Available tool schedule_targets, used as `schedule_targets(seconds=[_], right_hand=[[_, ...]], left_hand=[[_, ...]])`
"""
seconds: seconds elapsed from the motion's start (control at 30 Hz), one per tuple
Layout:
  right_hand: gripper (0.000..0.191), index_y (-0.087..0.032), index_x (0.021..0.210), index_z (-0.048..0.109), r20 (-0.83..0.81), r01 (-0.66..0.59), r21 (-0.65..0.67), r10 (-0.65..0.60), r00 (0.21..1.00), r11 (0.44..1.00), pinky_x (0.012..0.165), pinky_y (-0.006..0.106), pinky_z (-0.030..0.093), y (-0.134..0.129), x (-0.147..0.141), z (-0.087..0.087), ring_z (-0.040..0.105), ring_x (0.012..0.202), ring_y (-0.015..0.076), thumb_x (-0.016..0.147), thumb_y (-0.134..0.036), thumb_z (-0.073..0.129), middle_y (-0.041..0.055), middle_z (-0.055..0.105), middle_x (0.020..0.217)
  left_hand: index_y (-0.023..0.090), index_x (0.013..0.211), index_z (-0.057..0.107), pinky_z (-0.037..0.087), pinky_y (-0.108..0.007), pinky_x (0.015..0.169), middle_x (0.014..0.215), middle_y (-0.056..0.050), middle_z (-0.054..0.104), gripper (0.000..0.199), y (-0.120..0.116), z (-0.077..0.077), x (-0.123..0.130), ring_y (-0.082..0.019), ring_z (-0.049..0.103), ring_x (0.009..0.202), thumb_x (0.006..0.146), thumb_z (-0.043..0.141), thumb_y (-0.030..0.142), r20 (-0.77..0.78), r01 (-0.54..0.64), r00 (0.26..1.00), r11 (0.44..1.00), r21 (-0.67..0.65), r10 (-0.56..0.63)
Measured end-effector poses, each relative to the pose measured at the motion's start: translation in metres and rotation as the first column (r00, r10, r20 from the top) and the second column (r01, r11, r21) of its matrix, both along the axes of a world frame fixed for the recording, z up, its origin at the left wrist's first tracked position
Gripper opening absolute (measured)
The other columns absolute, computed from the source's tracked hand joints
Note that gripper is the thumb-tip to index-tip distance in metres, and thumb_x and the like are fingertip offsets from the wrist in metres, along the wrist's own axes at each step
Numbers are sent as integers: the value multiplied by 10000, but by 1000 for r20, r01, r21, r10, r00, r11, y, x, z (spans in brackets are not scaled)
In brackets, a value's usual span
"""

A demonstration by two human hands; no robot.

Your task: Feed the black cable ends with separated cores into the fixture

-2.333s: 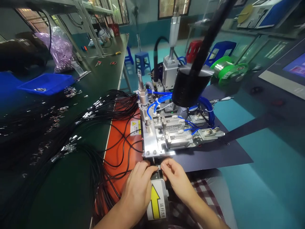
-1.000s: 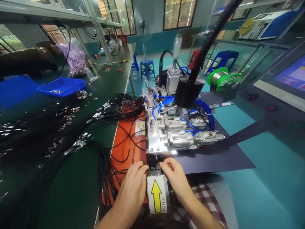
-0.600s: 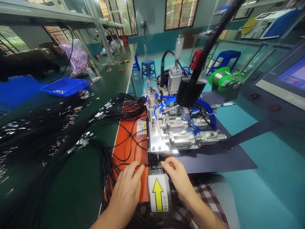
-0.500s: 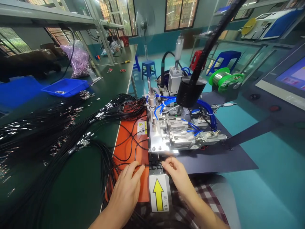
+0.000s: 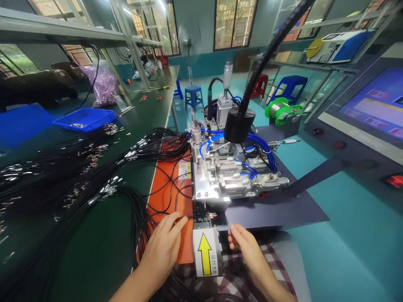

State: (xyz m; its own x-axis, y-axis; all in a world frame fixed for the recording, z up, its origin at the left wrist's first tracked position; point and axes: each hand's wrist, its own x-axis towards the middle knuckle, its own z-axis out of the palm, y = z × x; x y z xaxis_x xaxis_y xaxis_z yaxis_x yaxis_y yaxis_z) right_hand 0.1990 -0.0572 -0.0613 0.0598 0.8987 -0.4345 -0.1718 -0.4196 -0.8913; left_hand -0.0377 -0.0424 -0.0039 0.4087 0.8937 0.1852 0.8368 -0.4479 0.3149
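Observation:
My left hand (image 5: 165, 237) pinches a black cable (image 5: 191, 217) over the edge of the orange mat (image 5: 185, 247). The cable's stripped end, with thin coloured wires (image 5: 213, 215), lies across the black track (image 5: 201, 224) at the front of the metal machine (image 5: 217, 180). To the right of the track, my right hand (image 5: 244, 243) is held off the cable, its fingers curled together with nothing visible in them. Below the track is a white plate with a yellow arrow (image 5: 205, 253).
Bundles of black cables (image 5: 135, 209) cover much of the green table (image 5: 91, 247) on the left. A blue tray (image 5: 86, 119) stands farther back. On the right are a green wire spool (image 5: 283, 111) and a control screen (image 5: 374, 100); a black flexible arm (image 5: 267, 54) hangs over the machine.
My right hand has moved away from the cable end, down and to the right, uncovering the coloured wires. My left hand stays on the cable. The view has turned slightly to the right.

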Motion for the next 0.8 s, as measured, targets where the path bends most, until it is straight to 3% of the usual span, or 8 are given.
schedule_targets(seconds=[0.1,0.23,0.37,0.5,0.6,0.7,0.8], right_hand=[[378,-182,624,531,-2,2,-8,-2,1000,1000,562,264,368,-4,0,-2,460,543,145,758,-532,583,-25,518,600],[383,-177,633,540,-1,-15,-9,15,1000,1000,559,265,366,-5,0,-7,459,546,144,747,-539,592,-23,517,599],[380,-182,637,537,4,-25,5,25,1000,1000,566,262,365,-8,2,-7,457,557,145,752,-540,592,-28,510,603],[370,-184,630,529,9,-16,18,16,1000,1000,575,252,358,-15,13,2,442,572,138,774,-520,590,-28,506,616],[341,-194,661,527,31,-11,-10,11,999,1000,564,238,348,-19,22,11,430,585,134,806,-500,566,-33,489,635],[359,-197,658,516,62,-29,-24,31,998,999,562,236,351,-19,28,16,422,592,135,805,-523,553,-31,474,646],[379,-199,649,512,98,-53,13,52,994,998,572,237,361,-16,28,19,417,588,135,820,-537,520,-33,464,631]], left_hand=[[170,1176,577,517,-385,859,1173,-126,568,385,6,5,2,-250,557,1053,871,353,106,32,4,999,999,-38,-3],[136,1200,532,433,-462,959,1255,-157,511,381,38,4,5,-287,478,1166,877,332,107,95,-7,995,999,-54,12],[161,1080,534,429,-378,946,1198,-120,518,337,61,13,6,-214,509,1102,870,290,63,164,43,986,997,-65,-32],[188,952,524,461,-275,806,1006,-72,543,269,36,45,-1,-161,547,912,880,290,76,188,168,971,981,-101,-147],[202,904,537,441,-263,731,934,-50,549,249,8,65,-14,-168,527,827,856,342,55,22,362,927,880,-306,-374],[196,931,528,397,-341,822,920,-53,552,323,-3,71,-26,-203,512,853,787,341,-24,-162,360,892,880,-311,-422],[200,852,514,390,-335,778,847,-36,526,311,3,72,-32,-198,491,782,770,336,-42,-204,344,883,878,-333,-423]])
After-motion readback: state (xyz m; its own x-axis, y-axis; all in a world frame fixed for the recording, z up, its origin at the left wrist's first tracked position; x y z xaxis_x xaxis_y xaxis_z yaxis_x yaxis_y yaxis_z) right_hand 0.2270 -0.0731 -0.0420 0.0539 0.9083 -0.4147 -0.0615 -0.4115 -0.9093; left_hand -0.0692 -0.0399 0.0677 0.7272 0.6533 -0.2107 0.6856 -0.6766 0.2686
